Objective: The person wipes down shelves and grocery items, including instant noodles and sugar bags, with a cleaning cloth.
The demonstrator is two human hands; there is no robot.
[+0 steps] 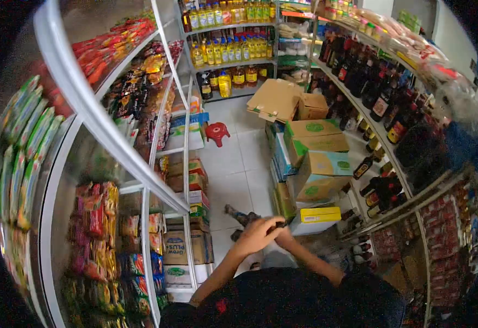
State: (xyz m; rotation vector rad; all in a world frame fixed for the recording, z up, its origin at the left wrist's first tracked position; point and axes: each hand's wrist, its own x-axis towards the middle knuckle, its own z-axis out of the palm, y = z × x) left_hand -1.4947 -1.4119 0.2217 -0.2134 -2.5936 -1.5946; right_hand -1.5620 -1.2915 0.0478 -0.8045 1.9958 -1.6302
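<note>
Both hands meet in front of my body, above the tiled floor. My left hand [259, 235] is closed, its fingers curled over toward the right one. Mostly behind it, my right hand [283, 236] is closed too, and a small dark bit shows at the fingers. I cannot tell what they hold. Beside the left hand, a dark, mottled, cloth-like thing [244, 217] overlaps the floor in this view.
Stacked cartons [318, 169] stand right of the aisle, with an opened flat carton [274, 99] behind. A red stool [217, 134] sits on the tiles [230, 188]. Left are shelves of packets [94, 218]; right, bottles [381, 104]; oil bottles [225, 82] fill the back.
</note>
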